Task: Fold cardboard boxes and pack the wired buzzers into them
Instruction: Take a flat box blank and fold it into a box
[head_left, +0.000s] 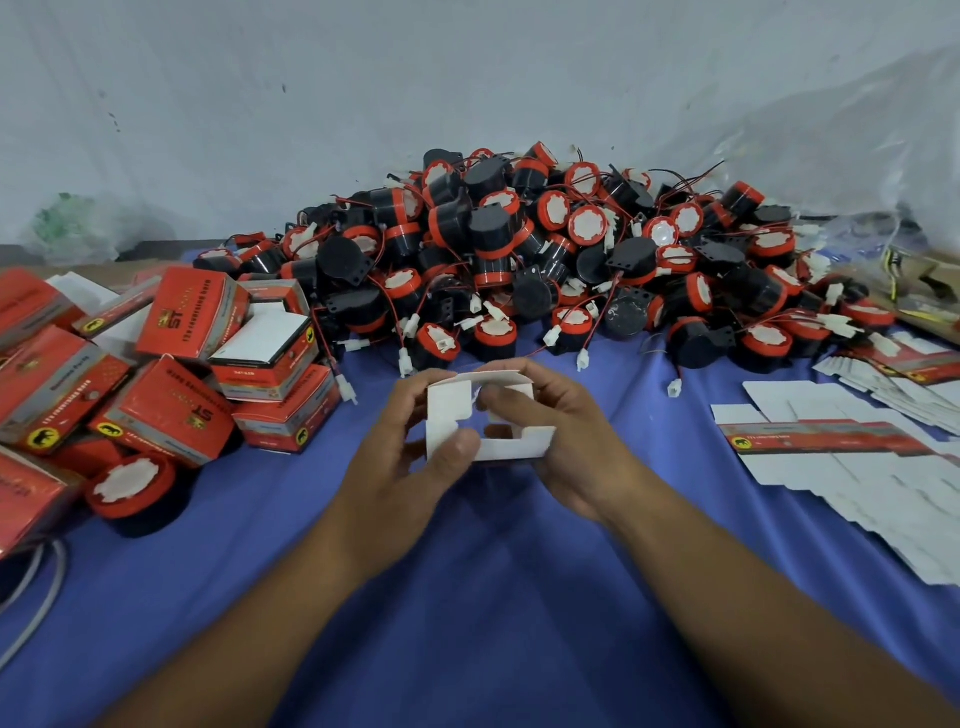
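Box: half-folded white cardboard box (488, 421), centre of frame, above blue cloth (467, 597).
Left hand (410, 457): grips its left side.
Right hand (566, 441): pinches its right side.
Buzzers: wired buzzer pile (545, 249), upper centre.
Left: folded red boxes (171, 364).
Right: flat box blanks (857, 457).

Black buzzers (519, 244) with red rims (white centres), red boxes (171, 410), blue cloth (493, 597).
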